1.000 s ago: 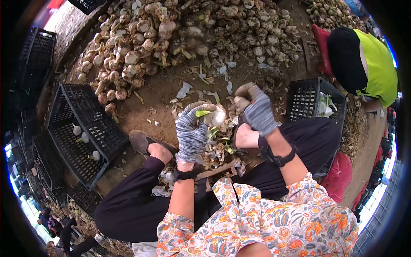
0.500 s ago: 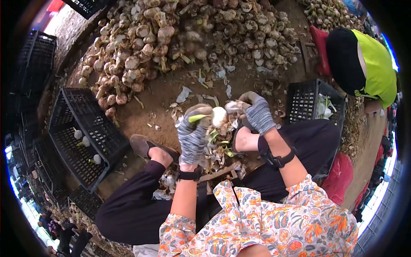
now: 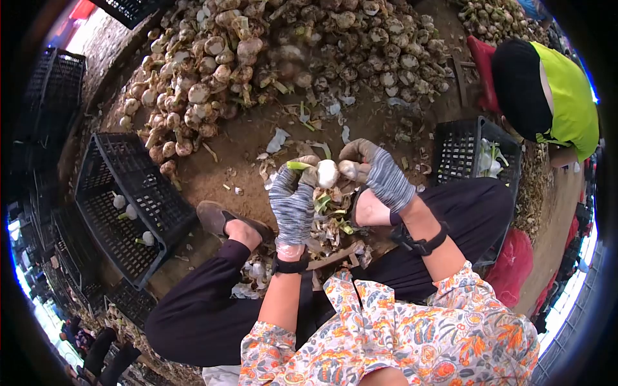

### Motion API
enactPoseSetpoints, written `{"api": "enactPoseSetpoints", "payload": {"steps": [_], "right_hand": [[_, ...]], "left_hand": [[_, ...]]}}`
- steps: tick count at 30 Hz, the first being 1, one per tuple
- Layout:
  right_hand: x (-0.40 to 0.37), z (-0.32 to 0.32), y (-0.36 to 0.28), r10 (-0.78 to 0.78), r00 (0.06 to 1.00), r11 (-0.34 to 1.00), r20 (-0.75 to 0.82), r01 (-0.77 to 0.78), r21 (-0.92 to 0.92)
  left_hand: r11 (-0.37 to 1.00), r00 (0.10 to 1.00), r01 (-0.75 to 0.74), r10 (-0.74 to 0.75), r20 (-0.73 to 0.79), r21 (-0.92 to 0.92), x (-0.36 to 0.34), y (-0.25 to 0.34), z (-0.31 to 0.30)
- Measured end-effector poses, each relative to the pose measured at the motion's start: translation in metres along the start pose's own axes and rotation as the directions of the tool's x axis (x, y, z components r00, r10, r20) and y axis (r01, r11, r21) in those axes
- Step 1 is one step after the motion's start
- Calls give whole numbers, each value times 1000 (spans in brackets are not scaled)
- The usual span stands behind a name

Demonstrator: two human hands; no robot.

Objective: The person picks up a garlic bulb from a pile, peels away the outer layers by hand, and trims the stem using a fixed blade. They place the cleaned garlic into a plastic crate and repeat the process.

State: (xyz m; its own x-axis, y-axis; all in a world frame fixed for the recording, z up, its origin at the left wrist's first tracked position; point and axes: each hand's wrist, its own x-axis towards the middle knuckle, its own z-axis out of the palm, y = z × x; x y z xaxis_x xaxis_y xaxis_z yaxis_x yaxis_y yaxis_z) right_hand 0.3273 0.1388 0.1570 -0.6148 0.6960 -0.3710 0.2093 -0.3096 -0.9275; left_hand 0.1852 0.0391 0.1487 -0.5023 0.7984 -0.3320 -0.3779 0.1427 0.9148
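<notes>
A white, peeled garlic bulb [image 3: 327, 174] with a short green stem sits in the grip of my left hand [image 3: 293, 196], which wears a grey knitted glove. The green stem pokes out between the left fingers. My right hand [image 3: 378, 170], gloved the same way, is closed in a pinch just right of the bulb. What lies between its fingertips is too small to make out. Beneath the hands, shed skins and green leaf scraps [image 3: 335, 225] lie in a heap between my legs.
A large pile of untrimmed garlic [image 3: 212, 71] rises ahead. Left stands a black crate [image 3: 151, 212] with a few white bulbs; another black crate [image 3: 454, 151] with bulbs stands right. Beside it a person in a yellow top [image 3: 570, 96] bends over. A red bag [image 3: 512, 267] lies right.
My right hand has turned, its fingertips drawing down close beside the bulb, and the pale piece at them is less visible. The left hand still holds the bulb, barely shifted.
</notes>
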Motion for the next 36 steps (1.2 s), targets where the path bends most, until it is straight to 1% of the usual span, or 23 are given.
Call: {"api": "enactPoseSetpoints", "payload": {"steps": [2,4,6,7,8,10,12,14,15,17,19,20,22,23,24,26,27,28,29,30,32,34,36], "right_hand": [[-4,-3,-7,-61,998,997,-19,60,-47],[-8,-6,-17,138,990,944,23,-139,298],[-8,2,-7,137,990,925,-13,-124,358],[-8,8,-5,-22,995,999,-95,19,-28],[-9,13,-5,-198,974,899,-111,135,-417],[-11,14,-9,-193,970,921,-149,127,-369],[-8,10,-10,-172,962,950,-211,105,-295],[-5,1,-17,-86,927,922,-366,-66,-383],[-4,-9,-9,-37,943,848,-331,-146,-510],[-3,-23,5,2,953,749,-304,-202,-631],[-11,-24,10,33,997,742,-67,-69,-666],[-9,-23,12,20,997,743,-71,-62,-667],[-7,-18,12,-333,943,861,-8,301,-411],[-10,-3,-11,-151,989,980,10,148,133],[-7,-2,-6,-88,992,989,92,76,125],[-18,-7,-39,-64,998,945,-5,59,-322],[-21,-18,-41,-73,995,929,-72,41,-368],[-24,-32,-49,-47,987,952,-157,-4,-307],[-32,-53,-63,-229,949,810,-219,61,-583],[-45,-71,-74,-323,891,712,-318,7,-702],[-73,-111,-94,-412,748,575,-520,-230,-785],[-104,-149,-109,-421,673,395,-608,-468,-791],[-132,-175,-108,-435,627,330,-646,-557,-762]], "left_hand": [[998,999,-35,35,8,51,1,0,2],[995,998,-70,70,3,73,0,-2,6],[952,979,-187,200,-30,241,-1,-5,9],[935,975,-195,219,-48,295,-2,-1,12],[934,974,-200,221,-40,294,-3,-1,12],[794,914,-370,404,37,483,-4,-2,10],[775,901,-401,429,60,489,-3,0,10],[970,972,-233,235,-24,62,-3,-1,12],[993,1000,-3,0,-30,-115,-6,3,12],[918,995,96,-82,55,-384,-1,-3,9],[817,961,274,-253,111,-507,-4,4,8],[821,963,268,-242,118,-504,-3,4,9],[776,941,334,-303,149,-534,0,-3,11],[817,951,305,-287,114,-489,1,-9,16],[856,958,287,-244,153,-431,2,-11,21],[983,979,180,-177,105,-24,8,-9,30],[992,987,95,-83,137,-85,8,-3,41],[999,995,-32,32,91,5,17,-18,40],[999,996,-12,8,89,44,28,-31,34],[996,996,11,-18,85,83,40,-42,27],[986,985,165,-167,44,39,61,-57,12],[882,985,-129,167,-46,454,103,-111,-21],[771,968,-135,237,-83,622,125,-96,-23]]}}
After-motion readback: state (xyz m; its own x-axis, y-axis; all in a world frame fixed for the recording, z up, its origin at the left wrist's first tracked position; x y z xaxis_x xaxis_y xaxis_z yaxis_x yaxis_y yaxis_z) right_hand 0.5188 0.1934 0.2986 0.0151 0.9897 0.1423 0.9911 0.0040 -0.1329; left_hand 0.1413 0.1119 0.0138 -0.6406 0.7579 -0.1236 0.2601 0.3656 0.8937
